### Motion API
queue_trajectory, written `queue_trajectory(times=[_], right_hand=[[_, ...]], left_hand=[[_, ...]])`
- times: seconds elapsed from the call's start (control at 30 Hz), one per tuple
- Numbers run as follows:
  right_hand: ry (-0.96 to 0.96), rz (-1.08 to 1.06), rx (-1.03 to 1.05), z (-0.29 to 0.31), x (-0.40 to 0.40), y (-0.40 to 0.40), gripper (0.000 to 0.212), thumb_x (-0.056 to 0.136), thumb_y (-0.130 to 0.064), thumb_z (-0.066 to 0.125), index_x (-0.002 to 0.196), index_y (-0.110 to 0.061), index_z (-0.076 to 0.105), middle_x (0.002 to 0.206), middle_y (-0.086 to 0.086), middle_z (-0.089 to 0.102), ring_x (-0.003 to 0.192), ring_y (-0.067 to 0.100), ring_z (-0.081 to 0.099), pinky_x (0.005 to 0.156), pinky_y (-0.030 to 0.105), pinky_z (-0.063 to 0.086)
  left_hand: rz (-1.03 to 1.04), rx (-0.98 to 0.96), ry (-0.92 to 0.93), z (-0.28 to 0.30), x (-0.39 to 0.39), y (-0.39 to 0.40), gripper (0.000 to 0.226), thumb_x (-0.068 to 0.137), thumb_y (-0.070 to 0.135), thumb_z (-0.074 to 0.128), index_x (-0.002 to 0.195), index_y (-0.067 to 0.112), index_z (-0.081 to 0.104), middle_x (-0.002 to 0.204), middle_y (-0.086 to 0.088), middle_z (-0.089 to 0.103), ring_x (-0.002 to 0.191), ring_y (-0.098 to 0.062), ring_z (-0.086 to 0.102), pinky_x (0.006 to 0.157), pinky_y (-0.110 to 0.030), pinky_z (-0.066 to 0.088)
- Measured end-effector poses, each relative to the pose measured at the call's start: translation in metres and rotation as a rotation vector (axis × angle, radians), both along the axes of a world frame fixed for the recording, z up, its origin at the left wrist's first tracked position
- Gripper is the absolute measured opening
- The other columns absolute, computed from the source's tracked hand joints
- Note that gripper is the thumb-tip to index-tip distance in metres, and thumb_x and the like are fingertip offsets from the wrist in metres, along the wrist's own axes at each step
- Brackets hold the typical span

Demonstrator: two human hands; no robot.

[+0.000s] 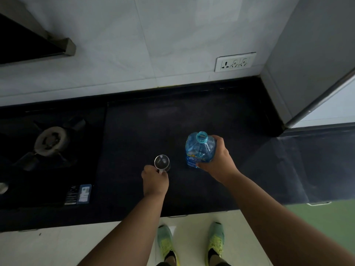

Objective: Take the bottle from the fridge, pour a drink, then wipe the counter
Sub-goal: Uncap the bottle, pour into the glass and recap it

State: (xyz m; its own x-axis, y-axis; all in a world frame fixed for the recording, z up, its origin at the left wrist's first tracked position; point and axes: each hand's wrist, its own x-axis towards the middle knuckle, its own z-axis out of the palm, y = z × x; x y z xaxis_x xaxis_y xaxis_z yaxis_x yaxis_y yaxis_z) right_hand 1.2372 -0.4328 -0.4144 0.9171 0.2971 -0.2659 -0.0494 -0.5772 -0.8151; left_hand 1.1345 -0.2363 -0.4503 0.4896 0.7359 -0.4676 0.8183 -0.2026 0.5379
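The pouring step is judged to be in hand: the blue water bottle [199,148] is out of the fridge, uncapped, and stands upright on the dark tabletop [211,116], just to the right of the glass mug [162,162]. The bottle's side is wrapped by the right hand [216,158], fingers closed around it. The mug's handle is pinched by the left hand [155,178]; whether any drink is already in the mug cannot be told in the dim view. Next, the bottle would need to be lifted and its mouth tipped over the mug's rim while the mug is steadied. Left of the mug, well apart, a gas burner [51,141] is set; behind it, a wall socket [234,62] is mounted. Nothing is seen standing between bottle and mug.
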Motion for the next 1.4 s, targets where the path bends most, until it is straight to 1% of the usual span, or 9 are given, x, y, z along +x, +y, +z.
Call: queue_trajectory(times=[0.13,0.2,0.33,0.5,0.6,0.73,0.87,1.17,1.4], right_hand=[[-0.003,0.007,-0.045,0.003,-0.001,0.0,0.099,0.065,-0.026,0.096,0.139,-0.036,0.032,0.132,-0.008,0.055,0.122,0.02,0.058,0.098,0.045,0.056],[-0.013,0.014,-0.055,0.009,0.0,-0.001,0.097,0.065,-0.027,0.097,0.14,-0.034,0.034,0.128,-0.01,0.056,0.118,0.018,0.06,0.093,0.038,0.055],[-0.029,-0.054,0.02,0.041,0.008,-0.002,0.095,0.063,-0.033,0.098,0.138,-0.04,0.04,0.131,-0.013,0.059,0.116,0.014,0.063,0.091,0.036,0.056],[-0.213,-0.09,0.081,0.117,0.022,-0.004,0.098,0.063,-0.025,0.098,0.145,-0.032,0.044,0.133,-0.01,0.05,0.119,0.011,0.056,0.101,0.036,0.051],[-0.372,-0.074,0.046,0.169,0.026,-0.01,0.098,0.063,-0.025,0.097,0.147,-0.028,0.045,0.132,-0.01,0.048,0.121,0.013,0.051,0.099,0.03,0.044],[-0.579,-0.034,-0.06,0.229,0.02,-0.017,0.095,0.063,-0.032,0.093,0.145,-0.031,0.045,0.134,-0.007,0.056,0.126,0.022,0.047,0.106,0.048,0.043],[-0.728,-0.004,-0.201,0.271,0.009,-0.025,0.088,0.068,-0.029,0.085,0.145,-0.041,0.043,0.134,-0.013,0.058,0.122,0.022,0.041,0.102,0.046,0.033],[-1.006,-0.001,-0.286,0.312,-0.006,-0.033,0.084,0.066,-0.016,0.081,0.142,-0.037,0.053,0.134,-0.012,0.062,0.12,0.021,0.04,0.101,0.042,0.032],[-1.094,0.049,-0.306,0.331,-0.014,-0.034,0.084,0.066,-0.007,0.078,0.143,-0.032,0.055,0.134,-0.009,0.063,0.121,0.029,0.046,0.105,0.05,0.043]], left_hand=[[-0.172,0.004,0.089,-0.005,-0.007,0.008,0.03,0.105,0.034,0.051,0.106,0.009,0.069,0.106,-0.011,0.065,0.091,-0.026,0.067,0.078,-0.032,0.049],[-0.102,-0.134,0.043,-0.001,-0.008,0.01,0.029,0.106,0.036,0.049,0.105,0.015,0.069,0.107,-0.006,0.071,0.097,-0.021,0.07,0.09,-0.038,0.056],[-0.02,-0.292,-0.118,0.037,-0.001,0.01,0.027,0.108,0.033,0.047,0.098,0.017,0.066,0.105,-0.005,0.071,0.096,-0.014,0.069,0.093,-0.04,0.059],[-0.172,-0.249,-0.338,0.129,0.016,0.014,0.023,0.11,0.035,0.044,0.103,0.028,0.065,0.106,0.005,0.069,0.099,-0.008,0.068,0.078,-0.024,0.054],[-0.252,-0.223,-0.466,0.187,0.02,0.012,0.025,0.109,0.031,0.044,0.099,0.021,0.065,0.098,0.003,0.068,0.092,-0.012,0.067,0.077,-0.029,0.053],[-0.369,-0.135,-0.552,0.251,0.012,0.004,0.029,0.104,0.032,0.045,0.084,0.015,0.057,0.079,0.005,0.059,0.078,-0.011,0.058,0.075,-0.036,0.047],[-0.405,-0.047,-0.621,0.298,0.001,-0.006,0.036,0.105,0.036,0.046,0.085,0.007,0.055,0.076,0.004,0.054,0.071,-0.008,0.053,0.072,-0.033,0.044],[-0.339,-0.017,-0.684,0.346,-0.015,-0.014,0.037,0.101,0.037,0.05,0.072,0.014,0.054,0.07,0.004,0.056,0.068,-0.013,0.053,0.071,-0.038,0.044],[-0.356,0.008,-0.686,0.355,-0.026,-0.019,0.037,0.101,0.036,0.049,0.075,0.012,0.055,0.069,0.005,0.056,0.066,-0.011,0.052,0.07,-0.036,0.044]])
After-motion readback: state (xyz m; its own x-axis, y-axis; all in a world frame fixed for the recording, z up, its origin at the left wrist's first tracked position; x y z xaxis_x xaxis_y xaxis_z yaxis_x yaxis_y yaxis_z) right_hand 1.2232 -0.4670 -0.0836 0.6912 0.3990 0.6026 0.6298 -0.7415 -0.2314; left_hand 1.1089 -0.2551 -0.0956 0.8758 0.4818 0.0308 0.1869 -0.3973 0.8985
